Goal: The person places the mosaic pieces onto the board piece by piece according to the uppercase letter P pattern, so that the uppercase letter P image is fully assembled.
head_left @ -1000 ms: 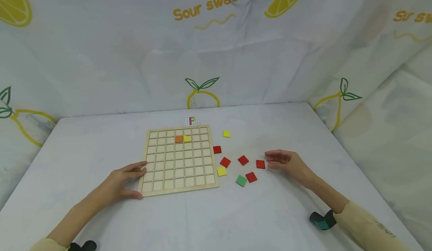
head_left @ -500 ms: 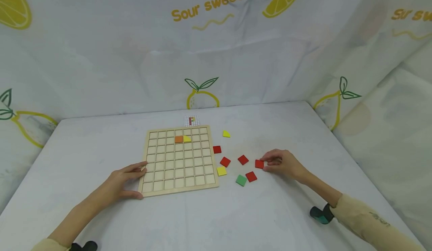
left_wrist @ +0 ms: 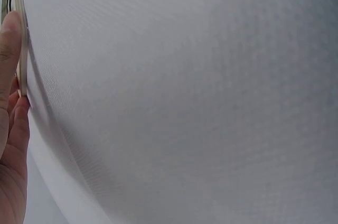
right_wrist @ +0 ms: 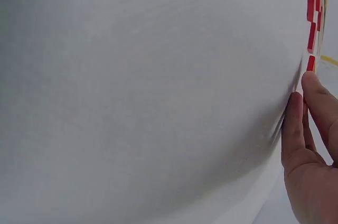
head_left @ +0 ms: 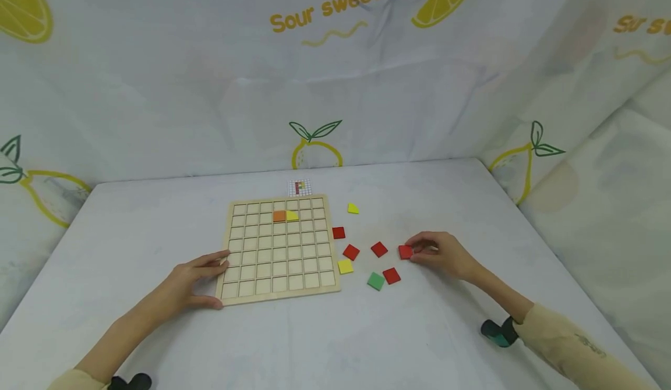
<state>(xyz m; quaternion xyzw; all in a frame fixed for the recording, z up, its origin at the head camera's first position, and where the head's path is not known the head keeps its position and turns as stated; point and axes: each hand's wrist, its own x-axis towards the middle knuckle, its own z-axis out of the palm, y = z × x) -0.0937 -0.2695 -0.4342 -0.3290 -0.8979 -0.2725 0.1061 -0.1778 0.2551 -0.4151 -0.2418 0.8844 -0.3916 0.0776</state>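
A person in pale sleeves worked at a white worktop [head_left: 293, 349]. The right hand [head_left: 445, 256] pinched a red tile [head_left: 405, 252] between thumb and fingers, well to the right of a square wooden board [head_left: 278, 298]; whether the tile was clear of the worktop could not be told. The left hand [head_left: 191, 282] rested at the board's left side, its fingers spread along the edge and its thumb at the near corner.

In the grid's second row from the far edge, an orange tile [head_left: 279, 216] sat just left of a yellow piece [head_left: 292, 216]. Between the board and the right hand lay four more red tiles [head_left: 379, 249], one of them right beside the board. A yellow tile [head_left: 345, 266] lay near the board's right edge, a green tile [head_left: 375, 281] sat beside the nearest red one, and a cut-cornered yellow piece lay farther back. A small printed card [head_left: 300, 187] lay beyond the far edge. Behind hung a lemon-print cloth [head_left: 157, 99].
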